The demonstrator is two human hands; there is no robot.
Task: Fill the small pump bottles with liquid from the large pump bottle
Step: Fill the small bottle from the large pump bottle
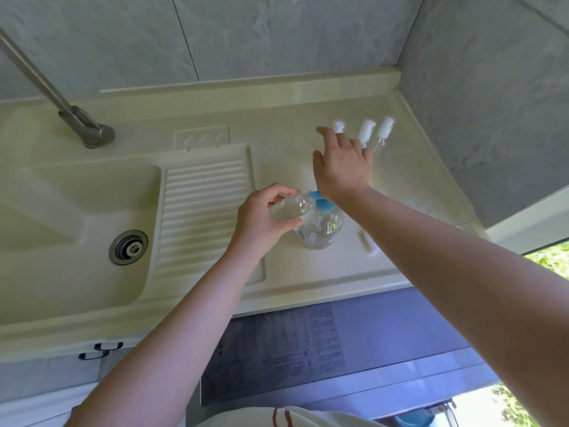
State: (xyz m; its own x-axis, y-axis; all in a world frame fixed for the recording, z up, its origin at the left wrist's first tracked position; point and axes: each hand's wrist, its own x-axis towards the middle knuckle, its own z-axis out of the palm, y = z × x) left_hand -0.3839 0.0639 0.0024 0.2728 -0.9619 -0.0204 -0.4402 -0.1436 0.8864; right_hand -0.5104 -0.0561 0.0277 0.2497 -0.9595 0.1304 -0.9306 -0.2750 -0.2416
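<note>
My left hand [264, 217] grips a small clear bottle [288, 206], tilted with its open neck against the blue spout of the large pump bottle [320, 228]. That large clear bottle stands on the counter with a blue pump head [323, 205]. My right hand [341, 161] is raised above it, fingers spread and holding nothing, reaching toward the back. Three white pump tops [368, 131] sit in a row behind my fingers; the leftmost is partly hidden. A small white piece [368, 241] lies to the right of the large bottle.
A cream sink basin with a metal drain [128, 248] lies to the left, beside a ribbed washboard slope [203, 217]. A metal faucet [89, 131] rises at the back left. Grey tiled walls close the back and right. The countertop's front edge [323, 291] runs above a purple appliance.
</note>
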